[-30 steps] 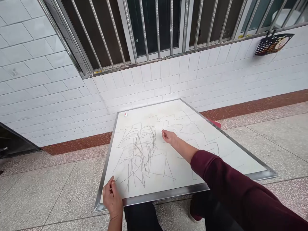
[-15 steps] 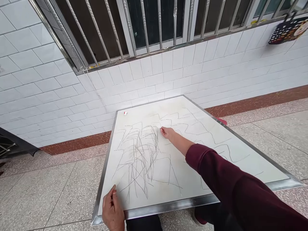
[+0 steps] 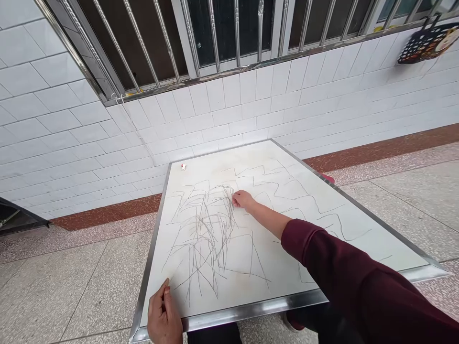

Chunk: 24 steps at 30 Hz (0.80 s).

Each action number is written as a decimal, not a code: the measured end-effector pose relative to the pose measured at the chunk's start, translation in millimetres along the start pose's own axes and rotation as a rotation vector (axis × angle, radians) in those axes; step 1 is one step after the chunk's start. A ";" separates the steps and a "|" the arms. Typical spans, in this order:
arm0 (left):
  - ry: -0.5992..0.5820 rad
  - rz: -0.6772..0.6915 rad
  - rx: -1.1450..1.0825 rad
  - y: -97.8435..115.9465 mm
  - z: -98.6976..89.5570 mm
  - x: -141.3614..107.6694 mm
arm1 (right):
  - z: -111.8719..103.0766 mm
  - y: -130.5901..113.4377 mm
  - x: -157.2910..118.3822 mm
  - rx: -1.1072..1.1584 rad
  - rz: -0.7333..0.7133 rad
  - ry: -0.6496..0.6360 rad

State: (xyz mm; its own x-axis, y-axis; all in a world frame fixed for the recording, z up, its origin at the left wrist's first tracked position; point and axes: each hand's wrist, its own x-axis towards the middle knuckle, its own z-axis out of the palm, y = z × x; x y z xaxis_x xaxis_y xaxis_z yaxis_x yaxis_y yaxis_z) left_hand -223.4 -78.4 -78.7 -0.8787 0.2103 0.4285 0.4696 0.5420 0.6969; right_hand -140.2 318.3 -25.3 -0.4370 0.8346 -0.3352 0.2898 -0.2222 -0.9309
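Note:
Many thin dark strands or lines (image 3: 251, 253) spread over a white tabletop (image 3: 283, 258) with a metal edge, densest left of the middle. My right hand (image 3: 242, 200) is closed in a pinch at the upper right end of the dense bunch; what its fingertips hold is too small to make out. Near the table's front left corner, my left hand (image 3: 164, 310) has thumb and forefinger pressed together, and anything between them is too fine to tell.
A small white and red object (image 3: 183, 167) lies at the table's far left corner. Behind stand a white tiled wall (image 3: 215, 114) and a barred window (image 3: 236, 33). A patterned bag (image 3: 426, 45) hangs at the upper right.
My right hand has moved slightly left and down toward the dense strands. My left hand keeps its pinch near the corner. The view has shifted a little.

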 end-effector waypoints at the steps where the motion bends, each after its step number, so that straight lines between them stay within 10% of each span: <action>1: 0.001 0.006 0.002 -0.2 0.3 -0.3 | 1.5 -0.4 -1.0 -0.068 -0.021 -0.017; 16: 0.069 0.105 -0.014 9.7 3.4 -2.4 | -49.9 41.1 -108.0 -0.882 -0.236 -0.064; 24: 0.063 0.087 -0.016 5.8 5.5 -1.5 | -27.4 51.7 -117.7 -1.030 -0.183 -0.021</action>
State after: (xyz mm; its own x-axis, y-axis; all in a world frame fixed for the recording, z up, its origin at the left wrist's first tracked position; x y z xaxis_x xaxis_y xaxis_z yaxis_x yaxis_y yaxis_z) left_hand -219.8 -71.1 -78.5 -0.8278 0.2040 0.5226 0.5454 0.5109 0.6644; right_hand -50.4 222.4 -30.0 -0.5595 0.8009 -0.2131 0.7985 0.4521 -0.3974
